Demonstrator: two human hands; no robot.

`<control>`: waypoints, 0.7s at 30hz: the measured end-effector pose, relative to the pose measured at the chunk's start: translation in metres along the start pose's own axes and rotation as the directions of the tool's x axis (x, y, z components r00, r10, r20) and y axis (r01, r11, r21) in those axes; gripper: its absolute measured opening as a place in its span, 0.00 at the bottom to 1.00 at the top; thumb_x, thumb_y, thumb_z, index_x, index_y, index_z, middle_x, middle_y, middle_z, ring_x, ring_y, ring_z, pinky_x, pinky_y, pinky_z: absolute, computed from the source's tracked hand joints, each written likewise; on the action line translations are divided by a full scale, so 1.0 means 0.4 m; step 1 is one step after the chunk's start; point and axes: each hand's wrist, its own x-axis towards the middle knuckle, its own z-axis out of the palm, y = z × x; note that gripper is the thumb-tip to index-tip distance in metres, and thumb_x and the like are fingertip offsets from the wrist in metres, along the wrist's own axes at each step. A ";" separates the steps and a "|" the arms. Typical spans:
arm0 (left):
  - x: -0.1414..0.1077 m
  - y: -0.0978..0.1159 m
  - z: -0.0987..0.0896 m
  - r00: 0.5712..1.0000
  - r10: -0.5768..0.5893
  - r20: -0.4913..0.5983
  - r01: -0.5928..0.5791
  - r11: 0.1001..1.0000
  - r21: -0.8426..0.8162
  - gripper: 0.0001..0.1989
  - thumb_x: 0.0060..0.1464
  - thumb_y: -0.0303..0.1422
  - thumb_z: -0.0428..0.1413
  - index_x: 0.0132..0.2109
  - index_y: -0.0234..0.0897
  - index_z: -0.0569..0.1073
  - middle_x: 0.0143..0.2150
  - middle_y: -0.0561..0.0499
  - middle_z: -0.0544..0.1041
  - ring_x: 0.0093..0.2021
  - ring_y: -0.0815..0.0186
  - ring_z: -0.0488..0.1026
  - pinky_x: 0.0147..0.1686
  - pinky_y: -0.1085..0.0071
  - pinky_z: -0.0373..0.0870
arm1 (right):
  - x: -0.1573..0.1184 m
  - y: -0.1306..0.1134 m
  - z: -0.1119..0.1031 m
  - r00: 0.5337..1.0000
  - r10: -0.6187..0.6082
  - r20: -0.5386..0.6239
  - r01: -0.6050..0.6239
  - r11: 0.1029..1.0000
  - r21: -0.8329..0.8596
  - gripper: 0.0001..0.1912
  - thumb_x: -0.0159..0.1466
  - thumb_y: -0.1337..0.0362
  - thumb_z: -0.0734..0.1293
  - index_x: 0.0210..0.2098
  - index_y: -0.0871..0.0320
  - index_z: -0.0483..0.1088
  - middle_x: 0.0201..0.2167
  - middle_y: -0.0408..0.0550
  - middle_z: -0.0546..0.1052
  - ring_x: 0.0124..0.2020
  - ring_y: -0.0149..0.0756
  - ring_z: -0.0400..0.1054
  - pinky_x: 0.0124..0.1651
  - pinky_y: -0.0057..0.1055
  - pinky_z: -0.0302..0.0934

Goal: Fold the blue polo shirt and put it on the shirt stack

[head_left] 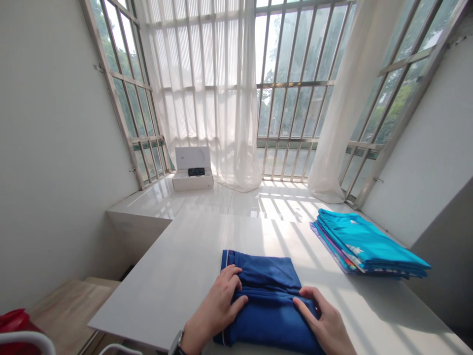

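Observation:
A dark blue folded garment [273, 320] with a white and red stripe along its left edge lies on the near part of the white table. A crease runs across its middle between two folded halves. My left hand [221, 301] rests on its left side, fingers and thumb spread over the cloth; a watch [178, 341] is on that wrist. At the right edge, my right hand [327, 318] has its thumb and curled fingers around the fold of the cloth. The undersides of the fingers are hidden.
On the right of the white table [177, 281] sits a stack of folded clothes [369, 241], bright blue on top. An opened white box [192, 182] holding a black item stands on the sill beneath barred windows and sheer curtains [236, 123]. Something red [16, 323] shows at lower left.

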 end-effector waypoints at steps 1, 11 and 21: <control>0.000 -0.003 0.003 1.000 0.000 0.004 0.000 1.000 -0.006 0.04 0.58 0.29 0.58 0.40 0.40 0.69 0.63 0.44 0.69 0.69 0.53 0.59 0.67 0.54 0.59 | -0.001 0.004 0.003 1.000 0.020 -0.012 -0.020 1.000 -0.001 0.20 0.58 0.43 0.68 0.39 0.53 0.73 0.36 0.47 0.81 0.38 0.41 0.77 0.40 0.28 0.70; -0.001 -0.021 0.016 1.000 0.001 0.003 -0.001 0.998 -0.062 0.05 0.58 0.29 0.57 0.40 0.41 0.68 0.65 0.46 0.68 0.70 0.53 0.56 0.68 0.52 0.58 | 0.003 0.012 0.012 0.995 0.102 0.016 -0.103 0.993 0.061 0.27 0.57 0.44 0.68 0.50 0.52 0.72 0.31 0.42 0.76 0.25 0.33 0.67 0.32 0.29 0.64; -0.007 -0.021 0.018 0.999 -0.029 -0.028 0.026 0.994 -0.108 0.06 0.56 0.28 0.57 0.39 0.41 0.67 0.65 0.45 0.68 0.70 0.54 0.57 0.68 0.54 0.57 | -0.025 0.000 0.020 0.987 0.162 0.006 -0.155 0.933 0.326 0.28 0.58 0.43 0.67 0.52 0.53 0.70 0.35 0.42 0.75 0.24 0.30 0.62 0.29 0.28 0.59</control>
